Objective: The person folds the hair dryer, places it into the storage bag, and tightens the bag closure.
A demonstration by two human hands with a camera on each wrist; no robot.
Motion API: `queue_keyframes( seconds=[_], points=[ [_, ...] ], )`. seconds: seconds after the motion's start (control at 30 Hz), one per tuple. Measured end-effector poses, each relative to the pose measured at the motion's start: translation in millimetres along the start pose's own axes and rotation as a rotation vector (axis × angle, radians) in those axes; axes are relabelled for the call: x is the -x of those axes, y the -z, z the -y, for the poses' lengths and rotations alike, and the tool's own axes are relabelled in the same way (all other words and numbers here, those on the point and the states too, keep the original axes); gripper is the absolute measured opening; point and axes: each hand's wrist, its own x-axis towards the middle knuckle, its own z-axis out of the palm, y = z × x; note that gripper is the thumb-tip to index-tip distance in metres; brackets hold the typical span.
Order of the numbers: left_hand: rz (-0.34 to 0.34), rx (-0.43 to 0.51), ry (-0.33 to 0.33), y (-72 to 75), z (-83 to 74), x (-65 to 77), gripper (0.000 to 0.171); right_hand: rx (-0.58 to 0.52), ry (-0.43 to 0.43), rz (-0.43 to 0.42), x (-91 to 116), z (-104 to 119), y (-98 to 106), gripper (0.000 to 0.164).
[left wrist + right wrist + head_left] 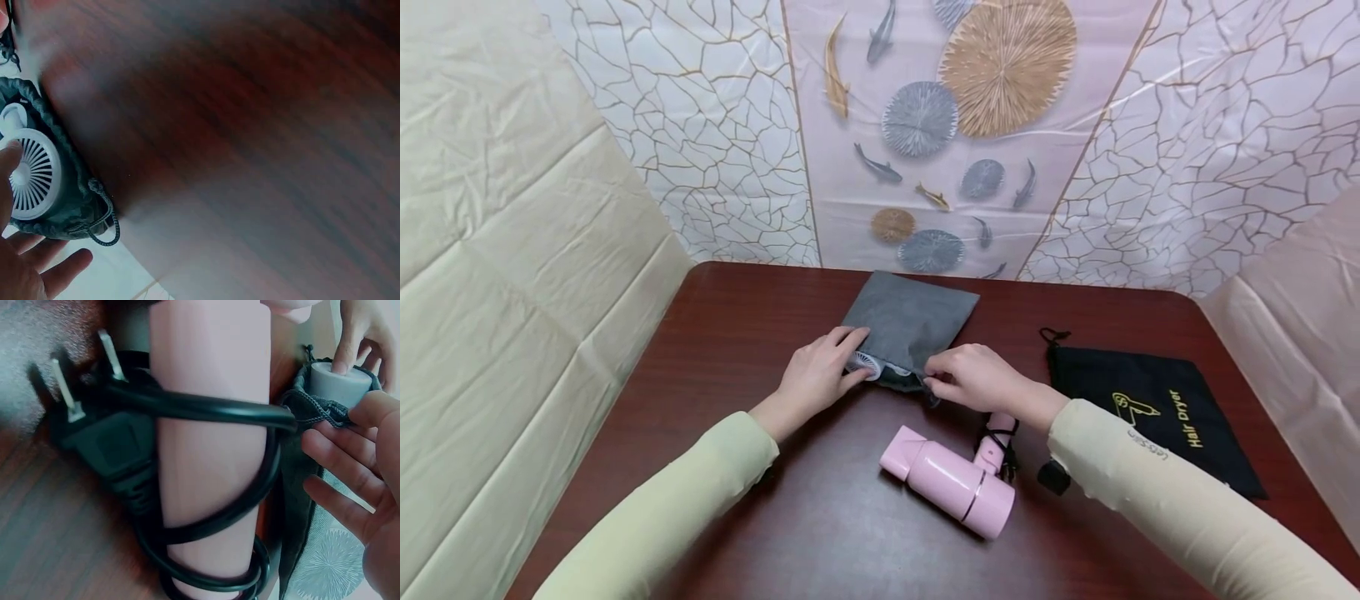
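A grey drawstring bag (904,312) lies flat on the table, its mouth toward me. Inside the mouth sits a white device with a round slotted grille (42,169). My left hand (814,372) is at the bag's left side, thumb touching the white device and fingers extended along the bag. With thumb and forefinger, my right hand (976,377) pinches the bag's edge by the cord at the right of the mouth; its other fingers are spread in the right wrist view. A pink hair dryer (951,479) lies just in front of the right hand, black cord (212,412) wound round its handle.
A black drawstring bag (1150,400) printed "Hair Dryer" lies at the right, partly under the right forearm. A black plug (1054,477) rests beside that sleeve. Patterned cloth (730,125) hangs behind the dark red-brown table (737,300), with pale cloth walls on both sides.
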Motion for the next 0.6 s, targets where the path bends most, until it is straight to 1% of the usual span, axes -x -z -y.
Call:
queue_keyframes(
  seconds=[0.1,0.2,0.33,0.43,0.5,0.6],
  points=[
    [-0.007,0.008,0.02,-3.8,-0.5,-0.7,0.062,-0.026,-0.005,0.022,2,1,-1,0.019],
    [-0.005,-0.013,0.027,-7.1,-1.1,-2.8,0.06,-0.045,-0.01,0.034,2,1,-1,0.019],
    [-0.004,-0.038,0.021,-8.9,-0.2,-3.0,0.058,-0.046,-0.031,0.01,2,-1,0,0.017],
    [0.014,-0.037,0.026,-6.6,3.2,0.8,0.063,-0.042,-0.059,-0.007,4,-4,1,0.013],
    [0.034,-0.035,0.038,-4.1,7.8,4.3,0.065,-0.054,-0.079,-0.004,7,-7,1,0.01],
    [0.072,-0.024,0.066,1.4,14.9,8.6,0.063,-0.091,-0.125,0.014,10,-10,0,0.007]
  ],
)
